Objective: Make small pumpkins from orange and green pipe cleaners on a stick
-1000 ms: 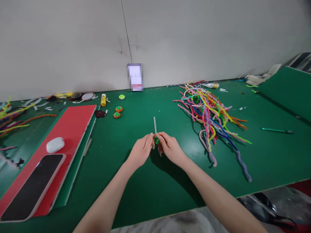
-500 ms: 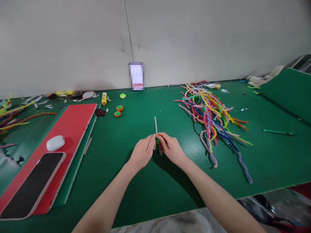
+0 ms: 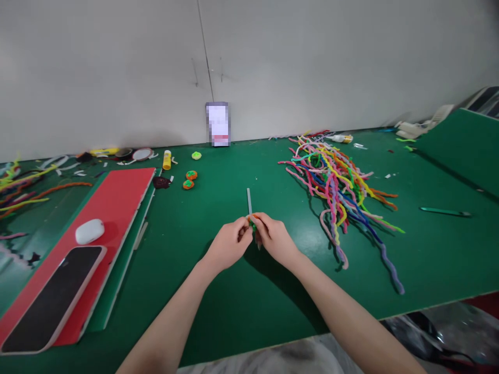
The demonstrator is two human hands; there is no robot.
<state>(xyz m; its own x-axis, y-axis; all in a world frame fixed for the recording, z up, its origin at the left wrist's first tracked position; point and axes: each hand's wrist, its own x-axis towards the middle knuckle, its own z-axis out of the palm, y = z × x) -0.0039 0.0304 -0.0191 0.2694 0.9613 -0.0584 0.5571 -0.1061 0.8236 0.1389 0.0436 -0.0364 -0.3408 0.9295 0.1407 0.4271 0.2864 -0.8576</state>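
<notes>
Both hands meet above the green table (image 3: 218,322) in the middle of the view. My left hand (image 3: 230,243) and my right hand (image 3: 277,236) pinch a small orange and green fuzzy piece (image 3: 253,225), mostly hidden by the fingers. Just beyond the fingertips a thin, pale stick (image 3: 249,201) points away from me; I cannot tell whether it is held or lies on the table. Farther off to the left sit two orange rounds with green tops, the upper round (image 3: 191,175) touching the lower round (image 3: 188,184). A pale piece with a bright green top (image 3: 196,155) lies behind them.
Right of my hands spreads a pile of coloured pipe cleaners (image 3: 331,182), with a green pen-like tool (image 3: 445,212) beyond. At left, a red board (image 3: 125,195) carries a phone (image 3: 52,298) and a white case (image 3: 89,231). A lit screen (image 3: 218,123) leans on the wall.
My left fingers have shifted and curled closer round the small piece. My right hand has barely moved.
</notes>
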